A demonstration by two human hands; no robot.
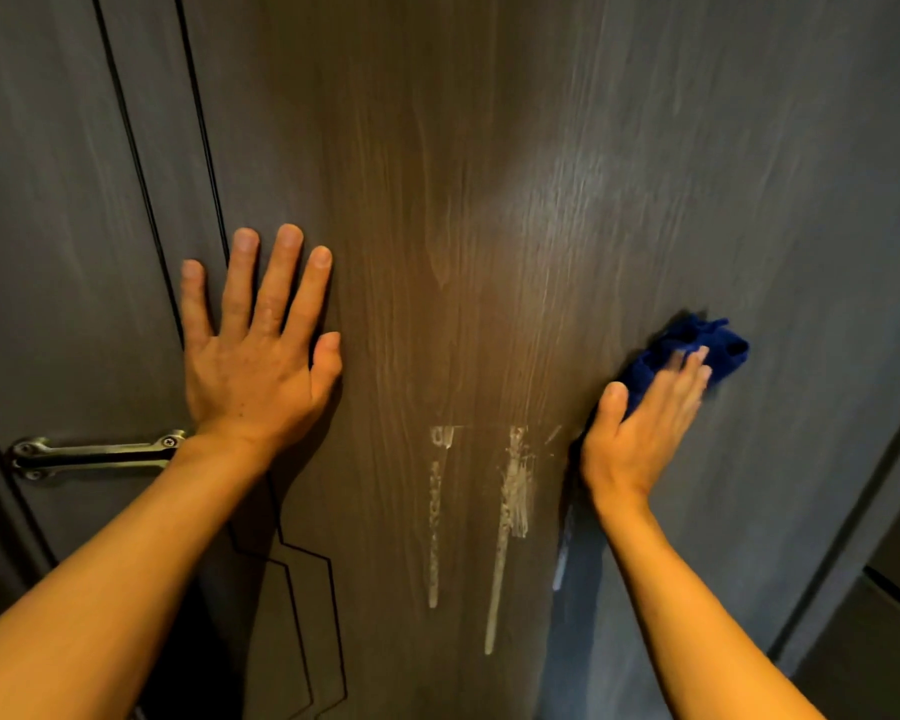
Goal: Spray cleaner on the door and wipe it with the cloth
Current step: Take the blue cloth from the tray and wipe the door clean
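A dark brown wood-grain door (479, 174) fills the view. My left hand (255, 350) lies flat on it with fingers spread, holding nothing, just above the metal handle (94, 454). My right hand (645, 418) presses a crumpled dark blue cloth (697, 350) against the door's right side; the fingertips are blurred. Between my hands, whitish streaks (513, 485) run down the door's lower middle. No spray bottle is in view.
Thin black grooves (141, 163) run down the left of the door and bend into an angular pattern (307, 589) below my left forearm. The door's right edge and frame (874, 485) slant down at the right.
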